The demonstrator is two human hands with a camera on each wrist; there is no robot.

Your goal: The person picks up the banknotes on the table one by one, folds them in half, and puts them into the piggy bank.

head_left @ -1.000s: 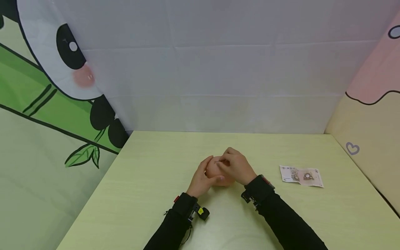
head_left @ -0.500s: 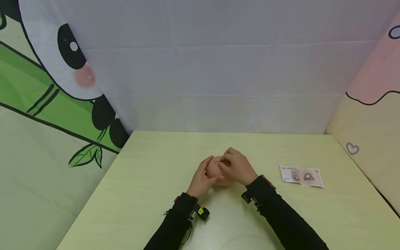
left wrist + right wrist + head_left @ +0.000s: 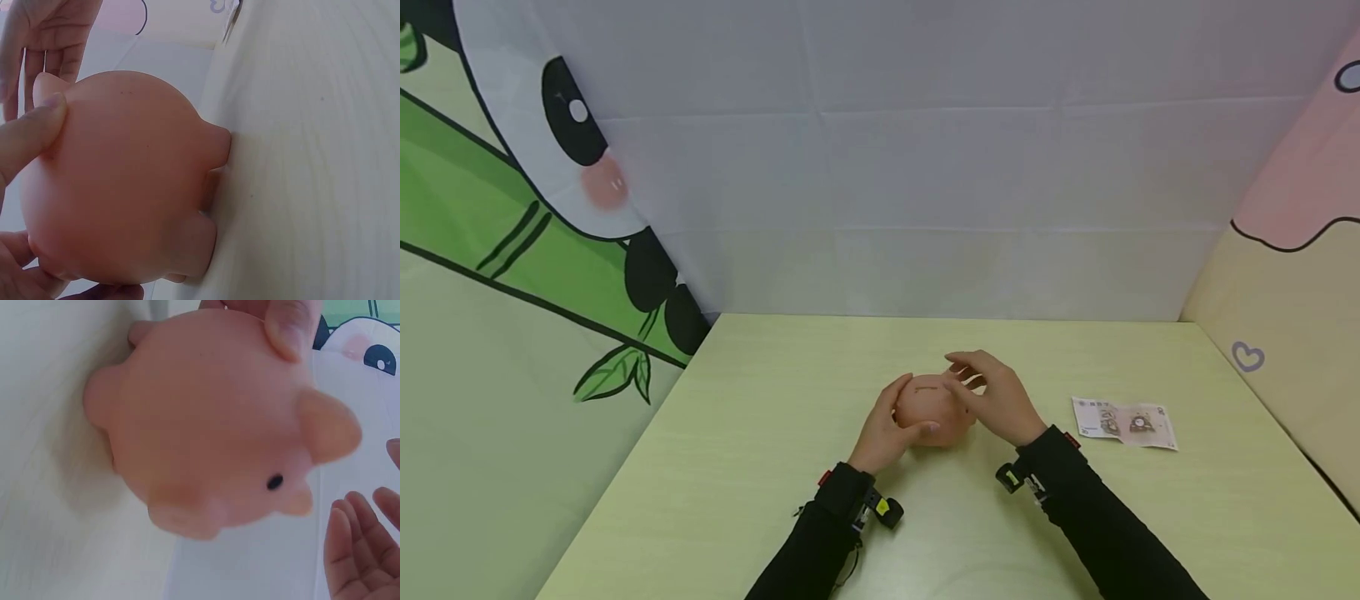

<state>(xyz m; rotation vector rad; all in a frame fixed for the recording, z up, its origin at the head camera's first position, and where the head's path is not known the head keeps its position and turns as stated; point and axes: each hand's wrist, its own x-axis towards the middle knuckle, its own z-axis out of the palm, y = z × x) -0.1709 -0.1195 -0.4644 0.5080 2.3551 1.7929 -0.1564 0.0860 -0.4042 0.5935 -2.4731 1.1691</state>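
A pink piggy bank [image 3: 931,414] stands on its short feet on the table, a narrow slot [image 3: 927,388] showing in its top. My left hand [image 3: 883,429] grips its left side; in the left wrist view the thumb [image 3: 39,134] lies along the body and fingers curl round the rear. Close by the pig's right side is my right hand [image 3: 996,396], palm inward, fingers loosely bent, nothing visible in them. The right wrist view shows the pig's ear [image 3: 328,427], black eye [image 3: 275,482] and snout, with the fingers apart from the body.
A creased banknote [image 3: 1125,423] lies flat on the pale wooden table [image 3: 790,392], right of the right hand. Behind stands a plain light cloth backdrop [image 3: 925,192], with cartoon-printed panels at both sides.
My right hand has drawn back rightward from the slot and its pinched fingers have parted, uncovering the slot. The left hand and piggy bank hold their place.
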